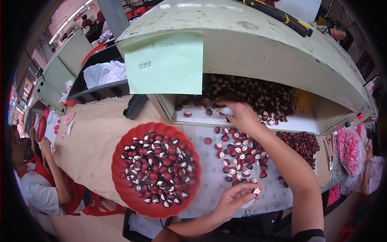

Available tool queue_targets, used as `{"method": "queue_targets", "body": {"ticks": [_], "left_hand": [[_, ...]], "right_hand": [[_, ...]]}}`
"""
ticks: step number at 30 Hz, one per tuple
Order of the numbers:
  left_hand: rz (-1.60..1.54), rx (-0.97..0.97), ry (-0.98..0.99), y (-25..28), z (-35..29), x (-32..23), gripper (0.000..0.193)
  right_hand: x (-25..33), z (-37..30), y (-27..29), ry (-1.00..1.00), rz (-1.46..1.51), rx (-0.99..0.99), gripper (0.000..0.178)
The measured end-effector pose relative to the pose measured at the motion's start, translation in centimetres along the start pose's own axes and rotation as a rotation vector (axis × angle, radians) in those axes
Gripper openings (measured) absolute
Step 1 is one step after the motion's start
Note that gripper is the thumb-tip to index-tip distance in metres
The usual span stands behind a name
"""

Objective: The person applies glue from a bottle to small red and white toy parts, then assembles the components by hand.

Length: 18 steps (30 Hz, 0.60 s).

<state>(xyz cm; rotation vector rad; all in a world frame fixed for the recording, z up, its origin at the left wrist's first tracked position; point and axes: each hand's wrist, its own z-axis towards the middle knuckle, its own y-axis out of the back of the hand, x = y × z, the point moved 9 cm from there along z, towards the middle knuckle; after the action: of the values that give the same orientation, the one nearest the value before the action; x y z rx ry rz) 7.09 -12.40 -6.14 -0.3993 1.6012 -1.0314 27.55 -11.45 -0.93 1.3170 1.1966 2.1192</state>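
Note:
My left hand (pixel 238 196) is closed in a pinch over the near edge of a printed white sheet (pixel 205 183). Between its fingertips is a small round piece (pixel 256 190) with a cream face. My right hand (pixel 242 115) reaches into the low opening of a pale green cabinet (pixel 258 48), its fingers drawn together and a whitish cover on one. Whatever those fingers hold is too small to make out. Behind them lies a heap of dark red, black and cream pieces (pixel 258 90). Similar loose pieces (pixel 238 155) are scattered on the sheet between my hands.
A red scalloped bowl (pixel 117 173) full of such pieces stands at left. More dark red pieces (pixel 300 143) lie right, beside metal tweezers (pixel 328 155). A green paper (pixel 163 64) hangs on the cabinet; a black tray (pixel 98 90) sits behind. A co-worker (pixel 48 177) sits left.

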Motion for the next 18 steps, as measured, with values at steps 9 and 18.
{"method": "queue_targets", "body": {"ticks": [9, 18], "left_hand": [[-0.025, -0.026, 0.034, 0.1, -0.2, 0.3, 0.026], [-0.002, -0.039, 0.050, 0.1, -0.2, 0.7, 0.026]], "right_hand": [[-2.2, 3.2, 3.0, 0.056, -0.035, -0.202, 0.030], [-3.8, 4.6, 1.4, 0.087, -0.095, -0.226, 0.033]]}}
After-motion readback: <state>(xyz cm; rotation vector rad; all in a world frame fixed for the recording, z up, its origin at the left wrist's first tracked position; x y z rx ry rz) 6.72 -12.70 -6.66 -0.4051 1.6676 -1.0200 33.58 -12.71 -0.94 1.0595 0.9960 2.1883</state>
